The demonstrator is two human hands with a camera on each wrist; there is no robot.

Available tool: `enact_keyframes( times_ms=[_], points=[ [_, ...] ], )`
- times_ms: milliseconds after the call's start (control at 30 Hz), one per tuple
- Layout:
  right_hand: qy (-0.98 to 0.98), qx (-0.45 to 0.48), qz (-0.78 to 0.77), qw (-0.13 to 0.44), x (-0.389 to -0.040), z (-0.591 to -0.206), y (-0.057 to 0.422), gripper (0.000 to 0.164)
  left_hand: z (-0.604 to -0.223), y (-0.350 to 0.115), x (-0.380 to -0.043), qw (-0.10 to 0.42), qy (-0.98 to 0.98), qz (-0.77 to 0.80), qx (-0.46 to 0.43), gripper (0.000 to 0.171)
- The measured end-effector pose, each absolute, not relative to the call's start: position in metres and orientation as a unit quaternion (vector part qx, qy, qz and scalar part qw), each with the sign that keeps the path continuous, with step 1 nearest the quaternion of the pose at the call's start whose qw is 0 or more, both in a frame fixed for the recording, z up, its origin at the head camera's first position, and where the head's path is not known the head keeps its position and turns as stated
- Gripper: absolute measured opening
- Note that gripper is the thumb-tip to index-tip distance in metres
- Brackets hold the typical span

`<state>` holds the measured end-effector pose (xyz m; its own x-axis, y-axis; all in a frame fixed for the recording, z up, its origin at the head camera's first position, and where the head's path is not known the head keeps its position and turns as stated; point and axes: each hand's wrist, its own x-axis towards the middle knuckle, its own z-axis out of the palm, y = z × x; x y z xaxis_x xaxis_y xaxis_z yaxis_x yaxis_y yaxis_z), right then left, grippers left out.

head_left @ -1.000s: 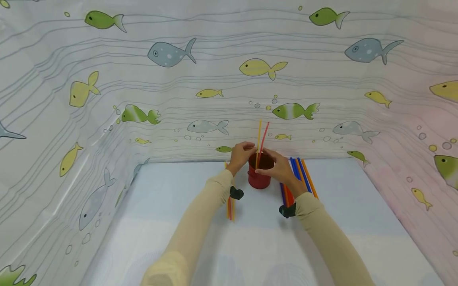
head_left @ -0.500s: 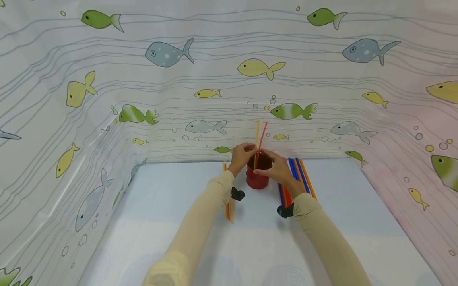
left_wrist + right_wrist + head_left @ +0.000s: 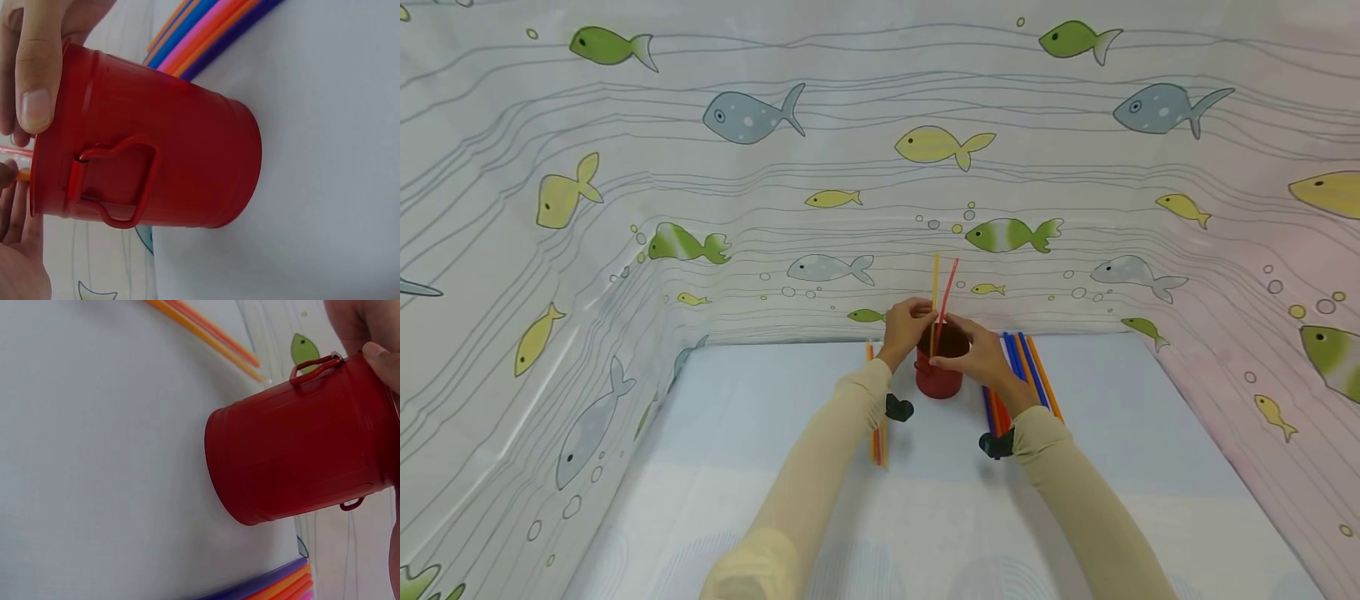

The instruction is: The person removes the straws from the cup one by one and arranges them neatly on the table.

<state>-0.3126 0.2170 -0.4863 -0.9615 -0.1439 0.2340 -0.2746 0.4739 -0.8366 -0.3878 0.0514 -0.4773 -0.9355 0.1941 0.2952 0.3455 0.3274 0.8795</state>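
A small red metal bucket with side handles stands upright near the back of the table. My right hand grips its rim from the right, the thumb pressed on the outside wall. At the left of the rim, my left hand pinches a yellow-orange straw that stands up out of the bucket. Beside it leans a red straw, tilted to the right. The front of the right hand hides part of the bucket's opening, and the straws' lower ends are out of sight inside.
Several blue, orange, red and purple straws lie side by side on the table right of the bucket. Orange and red straws lie under the left forearm. A fish-patterned curtain closes off the back and sides.
Both hands keep their hold at the bucket. The yellow straw's top has tipped slightly left, apart from the small overall shift of the head view.
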Motion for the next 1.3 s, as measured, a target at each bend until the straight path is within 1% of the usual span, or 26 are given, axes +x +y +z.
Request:
enact_keyframes(
  times_ms=[333, 500, 667, 900, 1133, 1300],
  points=[
    [-0.856, 0.111, 0.502, 0.053, -0.311, -0.484, 0.218, 0.093, -0.477, 0.053, -0.388, 0.073, -0.811, -0.557, -0.162, 0.023],
    [-0.852, 0.109, 0.508, 0.06, -0.312, -0.483, 0.216, 0.092, -0.469, 0.053, -0.389, 0.085, -0.807, -0.562, -0.161, 0.022],
    [-0.852, 0.115, 0.507, 0.054, -0.311, -0.484, 0.216, 0.092, -0.462, 0.053, -0.388, 0.098, -0.791, -0.58, -0.169, 0.022],
    [-0.859, 0.111, 0.496, 0.055, -0.31, -0.485, 0.217, 0.094, -0.447, 0.056, -0.385, 0.126, -0.771, -0.595, -0.191, 0.022],
    [-0.861, 0.112, 0.493, 0.059, -0.31, -0.484, 0.217, 0.091, -0.427, 0.053, -0.386, 0.156, -0.76, -0.592, -0.22, 0.021],
    [-0.865, 0.11, 0.486, 0.06, -0.309, -0.486, 0.217, 0.093, -0.41, 0.043, -0.382, 0.162, -0.736, -0.621, -0.216, 0.026]
  ],
)
